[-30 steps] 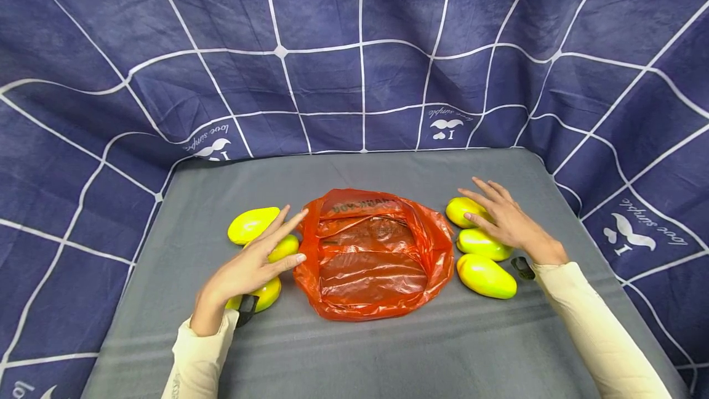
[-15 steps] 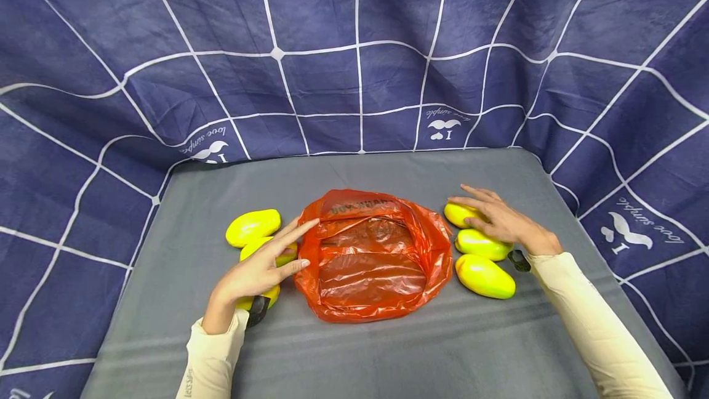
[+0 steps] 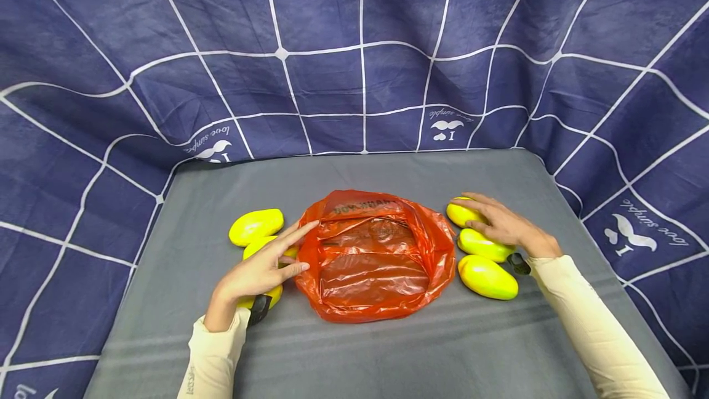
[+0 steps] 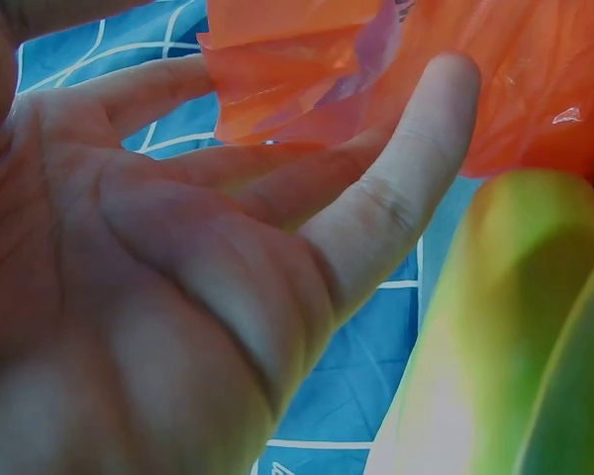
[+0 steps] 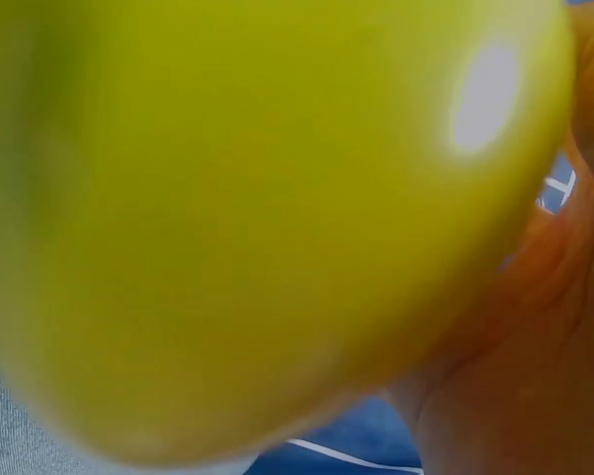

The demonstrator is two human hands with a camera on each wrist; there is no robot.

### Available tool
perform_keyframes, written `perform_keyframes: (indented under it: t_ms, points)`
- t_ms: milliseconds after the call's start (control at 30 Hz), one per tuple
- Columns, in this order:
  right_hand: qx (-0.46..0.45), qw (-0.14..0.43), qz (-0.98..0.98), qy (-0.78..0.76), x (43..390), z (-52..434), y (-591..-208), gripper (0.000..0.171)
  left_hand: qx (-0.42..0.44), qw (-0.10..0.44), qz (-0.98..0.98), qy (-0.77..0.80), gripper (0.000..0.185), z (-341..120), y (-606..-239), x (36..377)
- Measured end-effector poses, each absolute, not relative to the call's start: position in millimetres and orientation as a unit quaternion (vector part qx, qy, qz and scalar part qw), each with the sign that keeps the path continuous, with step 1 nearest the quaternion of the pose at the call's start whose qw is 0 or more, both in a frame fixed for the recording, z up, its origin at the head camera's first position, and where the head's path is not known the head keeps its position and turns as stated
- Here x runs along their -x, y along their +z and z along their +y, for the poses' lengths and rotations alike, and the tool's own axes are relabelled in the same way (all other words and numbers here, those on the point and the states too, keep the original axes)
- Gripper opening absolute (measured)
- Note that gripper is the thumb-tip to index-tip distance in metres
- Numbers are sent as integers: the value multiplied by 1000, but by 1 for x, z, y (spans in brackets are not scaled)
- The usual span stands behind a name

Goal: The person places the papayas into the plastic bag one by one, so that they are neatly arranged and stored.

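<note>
An orange plastic bag (image 3: 376, 257) lies open in the middle of a grey table (image 3: 354, 350). Three yellow-green mangoes lie on each side of it. My left hand (image 3: 293, 250) hovers over the two nearer left mangoes (image 3: 264, 244) with straight fingers, its index fingertip at the bag's rim. In the left wrist view the palm (image 4: 178, 277) faces the bag (image 4: 455, 69) and a mango (image 4: 515, 336). My right hand (image 3: 471, 213) rests on the far right mango (image 3: 460, 213) and the middle one (image 3: 480, 244). A mango (image 5: 257, 218) fills the right wrist view.
The third left mango (image 3: 256, 226) lies apart, farther back. The nearest right mango (image 3: 487, 277) lies uncovered. A dark blue cloth with white lines (image 3: 354, 48) hangs behind and around the table. Bare grey surface stretches in front of the bag.
My left hand has slid right until its index finger reaches the bag's rim. My right hand has come down from above the right mangoes onto them.
</note>
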State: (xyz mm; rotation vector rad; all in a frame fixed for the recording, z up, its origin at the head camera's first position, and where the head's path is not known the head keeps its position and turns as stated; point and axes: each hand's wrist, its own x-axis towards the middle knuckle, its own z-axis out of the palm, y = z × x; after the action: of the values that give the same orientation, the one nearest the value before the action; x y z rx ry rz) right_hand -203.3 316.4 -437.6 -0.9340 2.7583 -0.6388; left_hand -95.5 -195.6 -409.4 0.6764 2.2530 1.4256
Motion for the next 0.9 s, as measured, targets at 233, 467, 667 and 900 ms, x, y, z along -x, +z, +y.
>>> perform_keyframes:
  t_ms: [233, 467, 667, 900]
  points:
    - [314, 48, 924, -215, 202, 315, -433, 52, -232, 199, 810, 501, 79, -196, -407, 95]
    - [328, 12, 921, -212, 200, 308, -422, 53, -230, 196, 819, 487, 79, -197, -406, 93]
    - [338, -10, 919, -204, 198, 301, -412, 55, -230, 194, 823, 482, 79, -198, -406, 94]
    - [335, -20, 920, -203, 196, 291, -399, 57, -232, 191, 821, 486, 80, -198, -406, 95]
